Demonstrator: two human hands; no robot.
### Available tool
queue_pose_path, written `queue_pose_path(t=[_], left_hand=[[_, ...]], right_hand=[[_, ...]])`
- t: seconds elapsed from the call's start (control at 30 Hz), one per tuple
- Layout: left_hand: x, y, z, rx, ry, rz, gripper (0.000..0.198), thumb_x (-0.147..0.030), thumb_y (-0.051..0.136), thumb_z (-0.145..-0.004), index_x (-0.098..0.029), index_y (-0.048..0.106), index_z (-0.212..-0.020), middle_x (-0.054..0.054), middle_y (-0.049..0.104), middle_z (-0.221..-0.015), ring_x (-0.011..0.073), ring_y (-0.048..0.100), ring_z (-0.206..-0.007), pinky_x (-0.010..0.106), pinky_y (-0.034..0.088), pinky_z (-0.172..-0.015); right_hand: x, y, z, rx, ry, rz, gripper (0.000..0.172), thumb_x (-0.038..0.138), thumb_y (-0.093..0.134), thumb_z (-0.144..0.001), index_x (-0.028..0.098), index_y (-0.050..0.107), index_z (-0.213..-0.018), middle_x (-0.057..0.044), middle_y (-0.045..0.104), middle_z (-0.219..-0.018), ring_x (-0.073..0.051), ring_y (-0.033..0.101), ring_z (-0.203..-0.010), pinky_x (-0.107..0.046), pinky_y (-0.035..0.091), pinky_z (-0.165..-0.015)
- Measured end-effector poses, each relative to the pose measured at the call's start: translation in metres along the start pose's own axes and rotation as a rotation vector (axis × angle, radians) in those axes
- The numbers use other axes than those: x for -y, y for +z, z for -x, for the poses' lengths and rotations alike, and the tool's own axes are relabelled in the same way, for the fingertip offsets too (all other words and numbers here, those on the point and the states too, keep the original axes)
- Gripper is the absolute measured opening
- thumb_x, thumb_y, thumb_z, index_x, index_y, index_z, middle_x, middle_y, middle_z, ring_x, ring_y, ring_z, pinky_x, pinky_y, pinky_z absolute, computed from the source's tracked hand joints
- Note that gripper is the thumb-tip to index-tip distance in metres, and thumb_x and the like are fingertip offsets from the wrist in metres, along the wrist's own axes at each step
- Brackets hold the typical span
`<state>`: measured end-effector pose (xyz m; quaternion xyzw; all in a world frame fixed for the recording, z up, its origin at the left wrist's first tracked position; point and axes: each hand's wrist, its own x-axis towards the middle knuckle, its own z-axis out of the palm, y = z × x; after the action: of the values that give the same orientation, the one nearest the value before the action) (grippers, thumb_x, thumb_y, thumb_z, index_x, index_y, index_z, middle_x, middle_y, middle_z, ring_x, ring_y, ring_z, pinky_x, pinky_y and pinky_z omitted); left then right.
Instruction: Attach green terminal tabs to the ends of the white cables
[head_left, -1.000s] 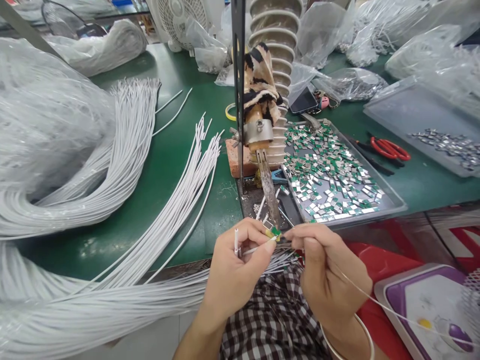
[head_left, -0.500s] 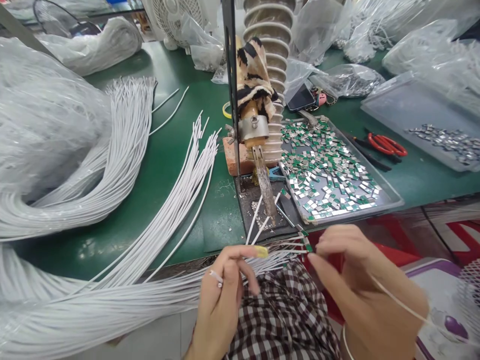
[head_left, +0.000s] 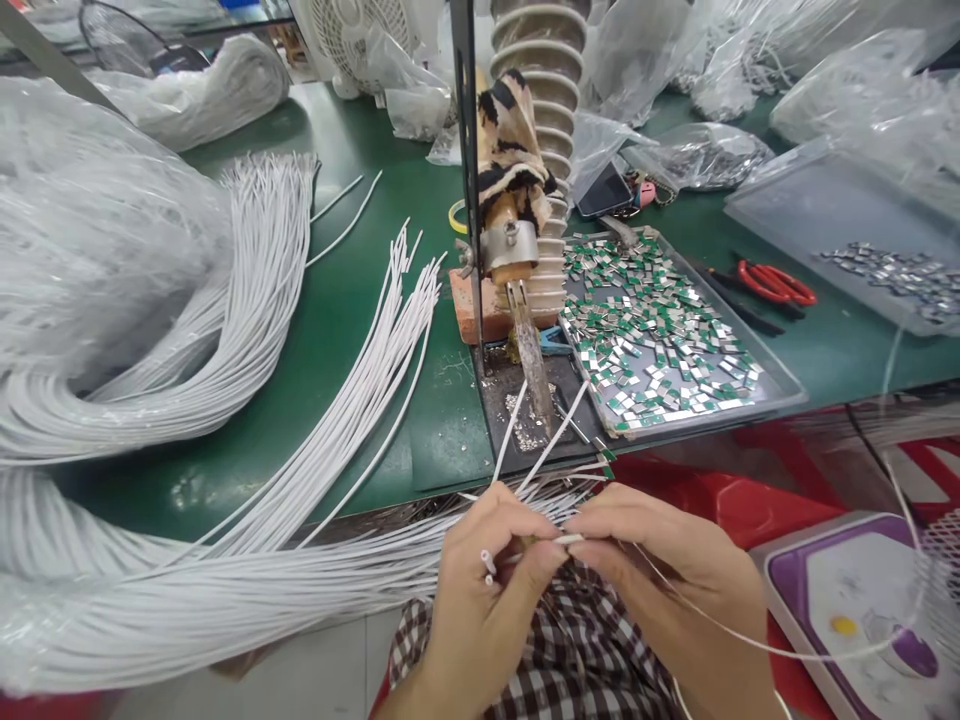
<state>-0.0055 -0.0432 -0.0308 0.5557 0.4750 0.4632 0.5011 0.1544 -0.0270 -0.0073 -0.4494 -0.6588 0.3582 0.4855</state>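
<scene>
My left hand [head_left: 491, 600] and my right hand [head_left: 667, 580] meet at the front edge of the bench, each closed in a pinch. A short stretch of white cable [head_left: 568, 539] shows between the thumbs. Two small white ends [head_left: 487, 566] poke out between my left fingers. From my right hand a thin white strand [head_left: 787, 655] loops off to the right. Just behind and beneath the hands lies a large bundle of white cables [head_left: 300, 575], some tipped with green connector boards [head_left: 606, 462]. Whatever else the fingers cover is hidden.
A soldering iron [head_left: 531, 360] on a stand points down over a dark plate beside a ribbed hose [head_left: 540, 60]. To its right are a tray [head_left: 784, 385] of small green-and-silver boards, red-handled pliers [head_left: 776, 283] and a clear bin [head_left: 810, 195] of metal parts. More cables [head_left: 262, 260] lie left.
My right hand has moved left and down from the green board tips to meet my left hand. The left fingers have closed into a pinch, and the thin strand now hangs in a wide loop.
</scene>
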Motion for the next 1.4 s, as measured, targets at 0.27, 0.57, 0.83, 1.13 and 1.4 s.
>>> queue_pose_path(t=[0.27, 0.57, 0.83, 1.13, 1.4], left_hand=[[-0.005, -0.001, -0.008, 0.009, -0.007, -0.093, 0.023, -0.026, 0.054, -0.096, -0.020, 0.065, -0.077, -0.001, 0.050, -0.070, 0.0137, 0.047, -0.065, 0.025, 0.034, -0.061], [-0.009, -0.005, -0.014, 0.107, -0.024, -0.128, 0.032, -0.023, 0.046, -0.100, -0.020, 0.062, -0.073, -0.001, 0.054, -0.070, 0.0134, 0.049, -0.068, 0.025, 0.035, -0.064], [-0.006, -0.003, -0.016, 0.017, 0.058, -0.114, 0.021, -0.024, 0.059, -0.093, -0.019, 0.067, -0.075, -0.001, 0.055, -0.069, 0.0129, 0.050, -0.064, 0.025, 0.036, -0.059], [0.004, -0.004, -0.016, -0.108, 0.063, 0.021, 0.013, -0.020, 0.066, -0.089, -0.025, 0.077, -0.086, 0.002, 0.060, -0.085, 0.0133, 0.056, -0.072, 0.022, 0.041, -0.059], [0.002, 0.004, -0.019, -0.113, 0.028, 0.010, 0.006, -0.021, 0.075, -0.080, -0.025, 0.078, -0.077, 0.003, 0.061, -0.085, 0.0121, 0.058, -0.068, 0.019, 0.043, -0.053]], right_hand=[[-0.002, 0.000, -0.003, 0.011, -0.002, 0.015, 0.019, 0.011, 0.065, -0.086, 0.027, 0.073, -0.090, 0.004, 0.072, -0.077, -0.007, 0.067, -0.065, -0.013, 0.054, -0.060], [-0.003, -0.002, -0.012, 0.043, 0.033, -0.081, 0.023, 0.004, 0.065, -0.081, 0.026, 0.074, -0.084, 0.004, 0.073, -0.073, -0.009, 0.066, -0.064, -0.016, 0.053, -0.060], [-0.002, -0.004, -0.013, 0.161, 0.284, -0.105, 0.021, 0.016, 0.054, -0.087, 0.018, 0.060, -0.067, 0.004, 0.053, -0.057, -0.007, 0.044, -0.049, -0.018, 0.036, -0.045], [-0.038, -0.052, -0.048, -0.224, 0.059, 0.769, 0.016, 0.029, 0.056, -0.091, 0.021, 0.069, -0.085, -0.006, 0.070, -0.085, -0.022, 0.060, -0.079, -0.033, 0.042, -0.068], [-0.068, -0.073, -0.079, -0.137, 0.092, 0.797, 0.014, 0.021, 0.068, -0.079, 0.021, 0.068, -0.065, -0.002, 0.069, -0.069, -0.021, 0.062, -0.071, -0.033, 0.042, -0.064]])
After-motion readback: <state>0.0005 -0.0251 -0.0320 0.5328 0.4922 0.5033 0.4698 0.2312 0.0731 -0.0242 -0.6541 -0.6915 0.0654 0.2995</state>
